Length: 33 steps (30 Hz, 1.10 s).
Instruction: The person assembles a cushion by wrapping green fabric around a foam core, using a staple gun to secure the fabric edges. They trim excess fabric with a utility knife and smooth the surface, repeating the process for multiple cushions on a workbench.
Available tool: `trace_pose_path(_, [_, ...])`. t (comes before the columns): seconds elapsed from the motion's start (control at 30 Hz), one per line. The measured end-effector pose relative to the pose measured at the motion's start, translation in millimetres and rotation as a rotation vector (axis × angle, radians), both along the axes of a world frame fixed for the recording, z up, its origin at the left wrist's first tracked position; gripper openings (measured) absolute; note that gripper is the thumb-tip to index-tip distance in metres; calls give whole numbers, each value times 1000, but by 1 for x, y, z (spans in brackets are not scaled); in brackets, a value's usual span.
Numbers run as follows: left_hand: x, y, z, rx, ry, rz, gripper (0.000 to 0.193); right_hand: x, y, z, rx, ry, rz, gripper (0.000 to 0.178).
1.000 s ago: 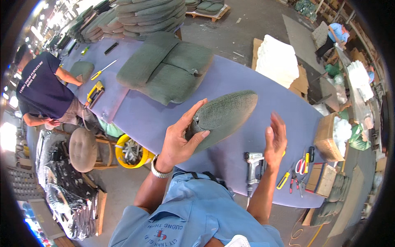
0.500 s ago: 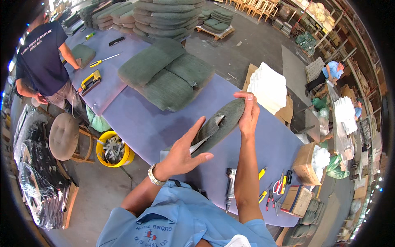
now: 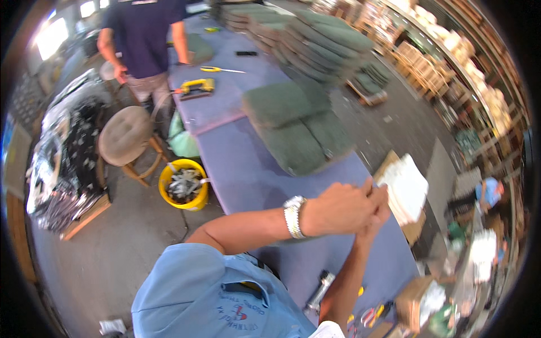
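Above the purple-covered table, my left hand [image 3: 338, 209], with a metal-banded watch at its wrist, is closed with its fingers bent. It overlaps my right hand [image 3: 375, 218], whose fingers are curled up beside it. What lies between the fingers is hidden. Below my left wrist shows a thin strip of a dark green cushion [image 3: 301, 241]; the rest is behind my hand and forearm. Ahead lie several green seat cushions [image 3: 293, 132], overlapping each other. Near my right forearm rests a silver and black tool [image 3: 320, 293], partly blurred.
A tall cushion pile [image 3: 321, 48] stands at the far end. A yellow staple gun [image 3: 198, 88] and a screwdriver [image 3: 222, 69] lie near a co-worker [image 3: 143, 39]. On the left are a yellow bucket [image 3: 205, 194] and a padded stool [image 3: 125, 135]. White sheets [image 3: 407, 188] are stacked on the right.
My left hand has moved right and across the cushion to my right hand, its spread fingers now closed. The cushion is now almost wholly hidden. My view has turned left.
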<state>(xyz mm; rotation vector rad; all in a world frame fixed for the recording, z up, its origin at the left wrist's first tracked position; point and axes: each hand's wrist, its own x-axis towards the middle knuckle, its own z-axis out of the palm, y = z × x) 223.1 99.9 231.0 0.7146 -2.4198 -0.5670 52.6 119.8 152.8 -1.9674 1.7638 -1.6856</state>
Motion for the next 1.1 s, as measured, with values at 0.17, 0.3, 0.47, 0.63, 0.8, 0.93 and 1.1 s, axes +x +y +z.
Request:
trace_pose_path(0.17, [24,-23,-14,24,-16,15,45,-5,-17,4,164,-110,8,55])
trace_pose_path(0.3, [49,-41,-28,-54,-28,84,46,10,-37,-10,169,-274,16,60])
trace_pose_path(0.47, [100,-56,-30,-42,-72,253,53,45,-52,-94,97,-571,-52,65])
trace_pose_path(0.63, [134,-46,-21,3,-253,408,58,69,-30,-120,237,-596,4,65])
trace_pose_path(0.8, [154,-33,-37,-76,-87,466,61,69,-1,-201,256,-709,-17,63])
trace_pose_path(0.93, [163,-13,-37,-27,-21,447,47,67,22,-258,278,-727,-123,57])
trace_pose_path(1.1, [169,5,-32,-10,37,437,44,60,33,-300,255,-1011,56,50])
